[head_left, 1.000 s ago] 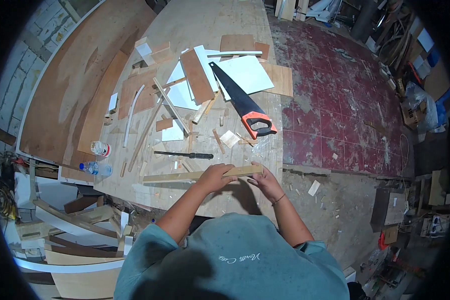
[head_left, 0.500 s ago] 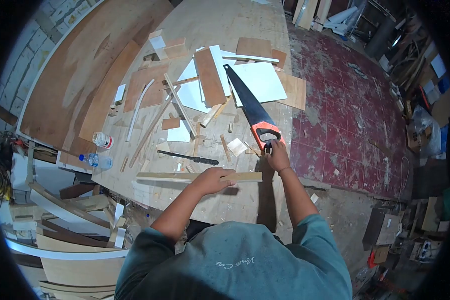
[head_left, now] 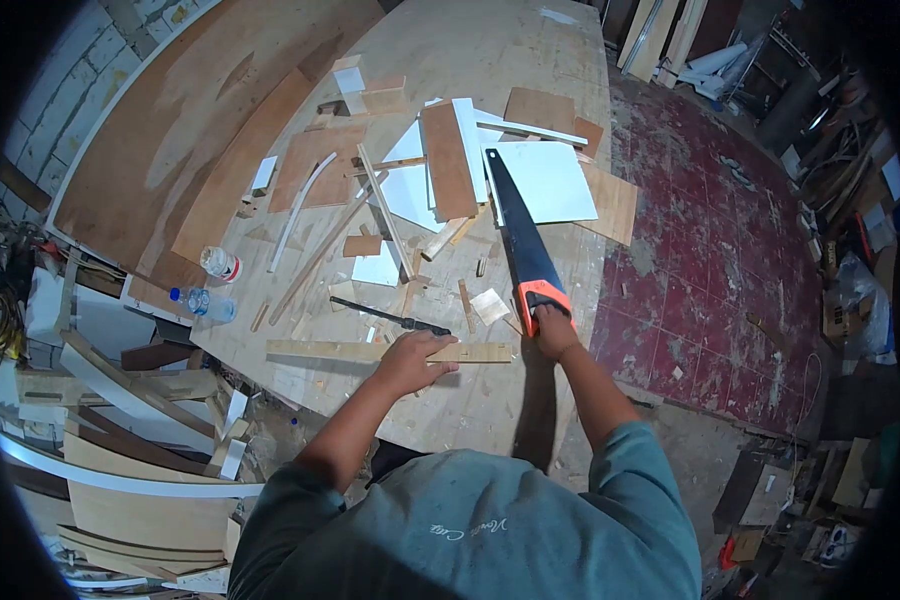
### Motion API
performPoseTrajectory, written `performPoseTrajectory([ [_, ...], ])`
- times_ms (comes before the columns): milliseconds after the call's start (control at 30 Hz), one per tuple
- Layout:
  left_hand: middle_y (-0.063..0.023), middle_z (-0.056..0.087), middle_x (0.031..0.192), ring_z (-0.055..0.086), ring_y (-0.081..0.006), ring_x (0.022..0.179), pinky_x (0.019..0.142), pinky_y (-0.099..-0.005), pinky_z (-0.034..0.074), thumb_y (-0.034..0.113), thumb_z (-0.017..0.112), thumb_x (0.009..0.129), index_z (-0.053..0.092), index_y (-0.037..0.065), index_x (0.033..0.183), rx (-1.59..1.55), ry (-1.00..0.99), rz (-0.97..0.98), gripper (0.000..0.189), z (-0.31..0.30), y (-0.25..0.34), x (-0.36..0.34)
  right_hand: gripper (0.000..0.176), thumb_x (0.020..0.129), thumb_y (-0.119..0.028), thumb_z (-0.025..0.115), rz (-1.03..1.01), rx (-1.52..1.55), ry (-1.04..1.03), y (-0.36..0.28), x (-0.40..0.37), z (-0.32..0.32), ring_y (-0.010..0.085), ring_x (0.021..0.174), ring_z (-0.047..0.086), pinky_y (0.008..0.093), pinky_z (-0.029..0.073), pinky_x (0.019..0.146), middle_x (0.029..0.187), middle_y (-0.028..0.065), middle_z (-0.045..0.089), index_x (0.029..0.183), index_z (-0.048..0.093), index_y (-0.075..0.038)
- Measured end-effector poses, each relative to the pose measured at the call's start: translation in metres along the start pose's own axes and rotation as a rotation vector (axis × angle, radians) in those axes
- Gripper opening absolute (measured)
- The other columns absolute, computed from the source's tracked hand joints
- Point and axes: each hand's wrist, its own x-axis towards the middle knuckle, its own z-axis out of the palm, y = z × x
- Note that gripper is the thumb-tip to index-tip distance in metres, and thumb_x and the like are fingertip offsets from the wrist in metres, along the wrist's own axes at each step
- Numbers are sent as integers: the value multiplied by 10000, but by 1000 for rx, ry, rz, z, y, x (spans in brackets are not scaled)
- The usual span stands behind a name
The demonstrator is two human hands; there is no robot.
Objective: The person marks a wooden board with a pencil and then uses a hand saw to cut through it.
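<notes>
My left hand (head_left: 410, 364) lies over a long light wooden strip (head_left: 340, 350) near the table's front edge, its fingers bent round the strip. My right hand (head_left: 553, 333) is closed on the orange and black handle of a hand saw (head_left: 522, 225). The saw's dark blade points away from me, its tip beside a white panel (head_left: 550, 180). Just beyond my left hand a thin black tool (head_left: 385, 316) rests on the table. Between it and the saw sits a small pale wood square (head_left: 489, 307).
On the wooden table (head_left: 490, 60) are brown boards (head_left: 450, 160), thin sticks (head_left: 385, 212) and wood blocks (head_left: 383, 95). A jar (head_left: 220, 264) and a plastic bottle (head_left: 203, 304) stand at the left edge. Red tiled floor (head_left: 700, 250) lies to the right.
My right hand is now round the saw's handle, where before it was at the handle's lower end. The view has shifted slightly. My left hand stays on the strip.
</notes>
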Motion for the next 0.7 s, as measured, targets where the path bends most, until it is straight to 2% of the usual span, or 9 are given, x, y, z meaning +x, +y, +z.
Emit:
performPoseTrajectory([
  [67, -156, 643, 928, 619, -350, 929, 843, -425, 488, 387, 722, 819, 647, 98, 1224, 37, -9, 35, 503, -1, 2, -1, 371, 727, -25, 665, -112, 195, 142, 0, -18, 17, 412, 1049, 558, 478, 456, 911, 1080, 234, 573, 1071, 529, -3],
  [133, -158, 643, 935, 618, -354, 927, 844, -428, 487, 401, 709, 828, 643, 103, 1230, -9, -31, 31, 506, 2, 3, -1, 340, 734, -25, 667, -83, 352, 175, -23, -45, 10, 420, 1045, 550, 482, 457, 900, 1061, 237, 576, 1051, 546, 7],
  [200, -159, 642, 941, 616, -358, 924, 845, -430, 486, 415, 696, 836, 639, 107, 1236, -55, -57, 29, 509, 6, 4, 0, 308, 751, -42, 674, -229, 362, 296, -34, -68, 14, 429, 1031, 549, 474, 462, 897, 1034, 232, 586, 1037, 568, 1],
  [267, -153, 633, 924, 614, -354, 905, 831, -434, 486, 417, 698, 837, 636, 116, 1243, -61, -43, 20, 509, 11, 5, 2, 257, 777, -58, 666, -130, 467, 342, -51, -100, 15, 451, 994, 552, 456, 471, 870, 1005, 229, 599, 1014, 580, -8],
  [367, -145, 623, 898, 611, -346, 888, 813, -436, 484, 421, 704, 833, 645, 115, 1226, 19, -68, 7, 502, 8, 21, 3, 220, 816, -74, 668, 43, 641, 417, -71, -146, 20, 378, 891, 601, 409, 490, 814, 899, 163, 611, 1001, 573, -3],
  [433, -142, 620, 890, 611, -343, 883, 803, -437, 484, 422, 708, 828, 647, 114, 1218, 58, -55, 46, 501, 13, 22, 5, 164, 876, -151, 664, 304, 884, 624, -90, -177, 4, 210, 693, 585, 329, 480, 662, 739, 46, 561, 866, 562, -24],
  [467, -140, 617, 883, 611, -339, 879, 794, -439, 484, 423, 713, 824, 650, 112, 1211, 98, -40, 80, 500, 17, 22, 6, 164, 876, -151, 664, 313, 885, 631, -94, -190, -1, 210, 693, 585, 329, 480, 662, 739, 46, 561, 866, 562, -24],
  [533, -142, 618, 890, 610, -341, 881, 790, -442, 484, 428, 715, 821, 653, 110, 1199, 116, -47, 97, 498, 24, 28, 8, 207, 912, -217, 649, 447, 1381, 650, -99, -215, -5, 102, 623, 500, 274, 446, 589, 698, -4, 495, 845, 546, -50],
  [700, -154, 628, 897, 609, -352, 881, 783, -452, 484, 441, 719, 811, 665, 102, 1162, 143, -43, 204, 491, 52, 43, 18, 234, 922, -250, 636, 341, 1255, 908, -144, -285, -17, 93, 527, 482, 241, 401, 484, 647, -4, 488, 911, 524, -45],
])
